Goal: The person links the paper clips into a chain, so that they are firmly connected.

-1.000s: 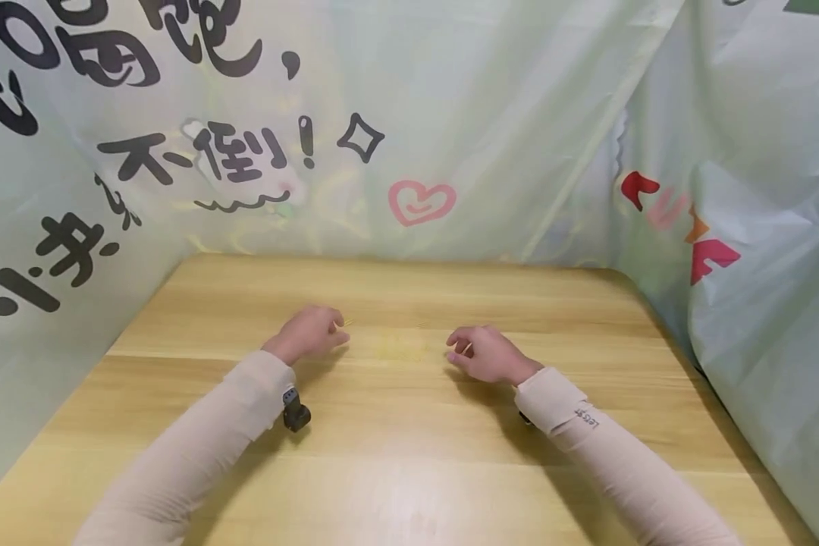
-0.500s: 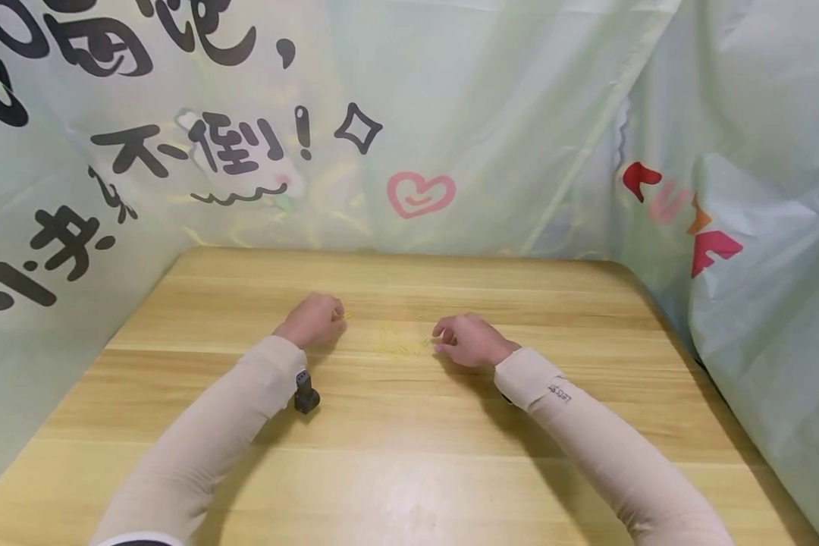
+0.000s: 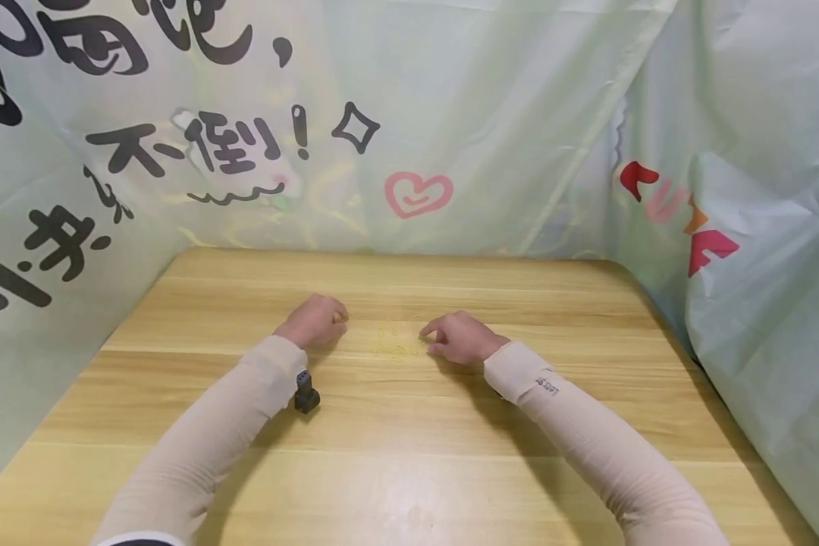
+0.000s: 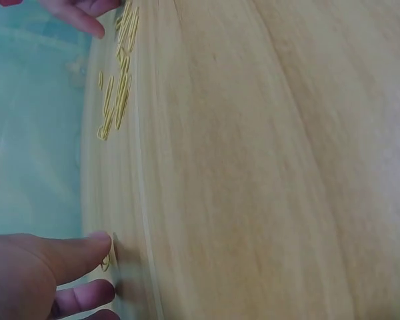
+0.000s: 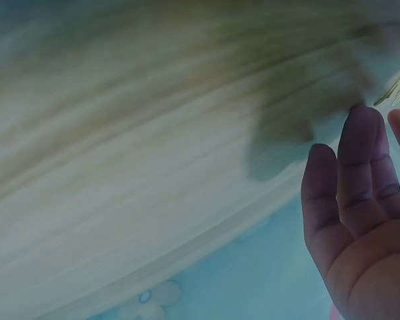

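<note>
Several gold paper clips [image 3: 392, 347] lie in a loose group on the wooden table, between the two hands. My left hand [image 3: 314, 321], left of the group, pinches a gold paper clip [image 4: 105, 263]; only its end shows below the thumb in the left wrist view. At the right edge of the group is my right hand [image 3: 465, 338], its forefinger reaching toward the clips. In the right wrist view the fingers [image 5: 360, 167] are loosely extended, with a gap to the thumb, and nothing visibly held; some clips show just beyond the tips.
The wooden table [image 3: 409, 425] ends at a printed fabric backdrop [image 3: 505, 136] at the back and sides. A small black device [image 3: 305, 393] is fixed to the left wrist.
My right hand has moved left to the group of clips. My left hand has shifted slightly right, then stayed nearly still, the clip at its fingertips.
</note>
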